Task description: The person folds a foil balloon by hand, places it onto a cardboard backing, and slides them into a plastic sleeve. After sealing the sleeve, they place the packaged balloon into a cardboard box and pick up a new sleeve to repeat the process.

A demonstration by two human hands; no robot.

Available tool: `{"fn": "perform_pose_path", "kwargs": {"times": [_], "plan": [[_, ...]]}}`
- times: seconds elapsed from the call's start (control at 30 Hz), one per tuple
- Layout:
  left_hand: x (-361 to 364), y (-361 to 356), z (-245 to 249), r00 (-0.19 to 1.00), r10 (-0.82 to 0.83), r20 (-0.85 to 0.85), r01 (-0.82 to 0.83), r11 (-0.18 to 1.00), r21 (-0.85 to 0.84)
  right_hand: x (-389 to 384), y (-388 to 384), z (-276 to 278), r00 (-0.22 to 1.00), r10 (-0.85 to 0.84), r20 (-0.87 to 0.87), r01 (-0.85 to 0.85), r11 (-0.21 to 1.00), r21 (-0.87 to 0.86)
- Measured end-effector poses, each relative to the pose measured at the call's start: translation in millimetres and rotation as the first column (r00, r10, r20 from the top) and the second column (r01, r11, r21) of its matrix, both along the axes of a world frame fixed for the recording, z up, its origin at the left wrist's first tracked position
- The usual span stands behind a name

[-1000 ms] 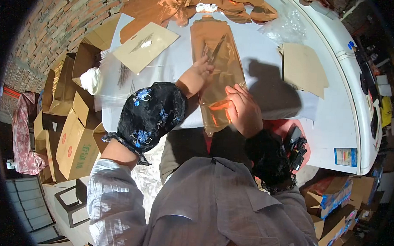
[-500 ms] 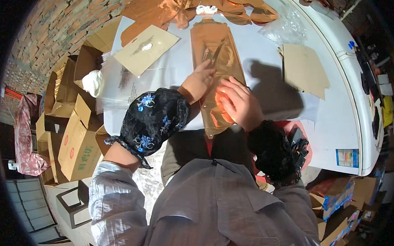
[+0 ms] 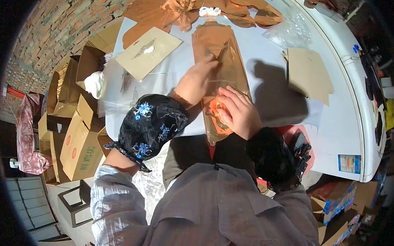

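Observation:
A long, flat, copper-coloured foil balloon (image 3: 223, 50) lies lengthwise on the white table, its near end reaching the table edge by my lap. My left hand (image 3: 196, 81) is over the balloon's left side around the middle; its fingers are smeared by motion. On the lower part rests my right hand (image 3: 241, 112), fingers extended over the shiny foil and thumb apart. Bright orange reflections show on the foil beside that hand. Black lace sleeve covers with blue flowers are on my forearms.
More copper foil balloons (image 3: 153, 11) are heaped at the back. A beige card (image 3: 148, 54) lies on clear plastic bags at left; beige sheets (image 3: 309, 72) and crumpled clear plastic (image 3: 291, 31) lie at right. Cardboard boxes (image 3: 81, 140) stand left of the white table (image 3: 335, 141).
My left hand has shifted slightly back to the left, its fingers now blurred. My right hand stays on the foil's lower part. The whole view has shifted slightly.

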State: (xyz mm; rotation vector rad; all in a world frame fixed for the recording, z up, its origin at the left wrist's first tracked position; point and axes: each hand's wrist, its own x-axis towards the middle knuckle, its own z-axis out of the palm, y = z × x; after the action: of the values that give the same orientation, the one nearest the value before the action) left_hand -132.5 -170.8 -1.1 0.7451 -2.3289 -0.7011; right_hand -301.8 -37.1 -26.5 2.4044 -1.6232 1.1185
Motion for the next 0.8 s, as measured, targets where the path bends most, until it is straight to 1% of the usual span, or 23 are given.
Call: {"fn": "perform_pose_path", "kwargs": {"times": [0.1,0.2,0.23,0.43,0.53,0.63,0.73,0.8], "plan": [[3.8,-15.0,-3.8,0.986,0.154,0.066,-0.148,0.985,-0.086,0.2,0.8,1.9,1.0,0.004,-0.001,-0.004,1.0,0.02],[2.4,-31.4,-19.2,0.958,0.204,0.202,-0.161,0.964,-0.211,-0.2,0.7,2.3,1.0,0.009,-0.008,-0.009,0.999,0.037],[1.6,-35.8,-25.0,0.945,0.23,0.232,-0.163,0.947,-0.276,-0.5,0.6,2.2,1.0,0.011,-0.011,-0.011,0.999,0.043],[-6.6,-46.2,-36.9,0.936,0.217,0.276,-0.128,0.943,-0.308,-1.4,1.3,0.6,1.0,0.006,-0.023,-0.004,0.998,0.067],[-11.9,-48.8,-40.5,0.928,0.261,0.267,-0.125,0.891,-0.438,-1.9,1.9,3.7,1.0,0.02,-0.011,-0.019,0.996,0.092],[-14.6,-49.5,-37.4,0.945,0.209,0.252,-0.105,0.923,-0.37,-2.7,1.4,1.7,0.999,0.027,-0.021,-0.026,0.996,0.086],[-14.0,-40.7,-28.4,0.947,0.171,0.274,-0.045,0.909,-0.413,-2.5,1.4,1.6,0.999,0.027,-0.023,-0.025,0.997,0.078],[-17.4,-35.5,-21.2,0.938,0.184,0.294,-0.078,0.937,-0.339,-2.6,1.1,1.8,0.999,0.028,-0.029,-0.026,0.997,0.073]]}}
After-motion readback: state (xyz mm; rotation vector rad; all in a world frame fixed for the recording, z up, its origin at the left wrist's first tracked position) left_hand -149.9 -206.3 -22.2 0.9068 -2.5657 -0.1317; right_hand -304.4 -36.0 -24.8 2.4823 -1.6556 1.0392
